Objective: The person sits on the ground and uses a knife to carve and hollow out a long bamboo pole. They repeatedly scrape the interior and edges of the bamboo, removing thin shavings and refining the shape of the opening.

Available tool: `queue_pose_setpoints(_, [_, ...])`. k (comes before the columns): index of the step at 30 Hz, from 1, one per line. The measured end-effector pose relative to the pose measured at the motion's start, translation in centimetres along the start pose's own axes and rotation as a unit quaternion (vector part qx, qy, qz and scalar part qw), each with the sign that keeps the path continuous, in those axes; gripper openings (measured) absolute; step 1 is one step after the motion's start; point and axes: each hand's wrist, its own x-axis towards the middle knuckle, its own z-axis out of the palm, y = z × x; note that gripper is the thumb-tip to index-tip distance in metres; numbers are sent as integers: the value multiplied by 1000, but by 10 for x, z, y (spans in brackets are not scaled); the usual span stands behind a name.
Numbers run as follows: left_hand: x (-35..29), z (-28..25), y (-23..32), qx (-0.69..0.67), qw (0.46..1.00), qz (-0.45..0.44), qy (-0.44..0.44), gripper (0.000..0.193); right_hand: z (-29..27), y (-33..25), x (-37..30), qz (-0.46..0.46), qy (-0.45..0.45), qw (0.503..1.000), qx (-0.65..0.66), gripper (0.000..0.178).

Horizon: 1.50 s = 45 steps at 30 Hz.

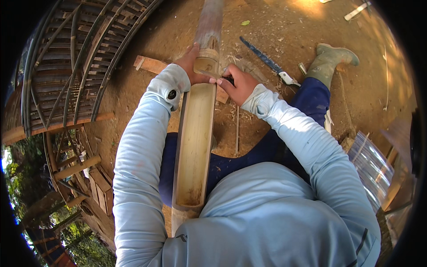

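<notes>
A thick bamboo pole runs away from me past my left side, its near stretch cut open into a long pale trough. My left hand grips the pole at the far end of this opening, thumb laid across it. Closed at the pole's right edge, my right hand holds what looks like a knife; a bit of dark handle shows, and the fingers hide most of it. The two thumb tips meet over the opening. Beyond my hands the pole is whole and round.
A pruning saw with a pale handle lies on the dirt, near my outstretched booted leg. Under the pole is a wooden block. Slatted bamboo panels stand at left; clear plastic sheeting is at right. Shavings litter the ground.
</notes>
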Motion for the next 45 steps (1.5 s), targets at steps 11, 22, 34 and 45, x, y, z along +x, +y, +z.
queue_pose_setpoints(11, [21,-5,2,-57,996,-64,-21,138,-7,25,26,-9,-12,1000,-7,45])
queue_pose_setpoints(22, [3,-11,13,-97,992,-74,15,138,3,45,30,-30,48,997,49,38])
queue_pose_setpoints(34, [-131,-5,30,-158,987,10,-22,144,-29,-46,-76,4,-82,997,9,32])
queue_pose_setpoints(45, [-118,27,25,-488,857,-155,-67,159,-17,-59,-68,65,-109,992,-13,31])
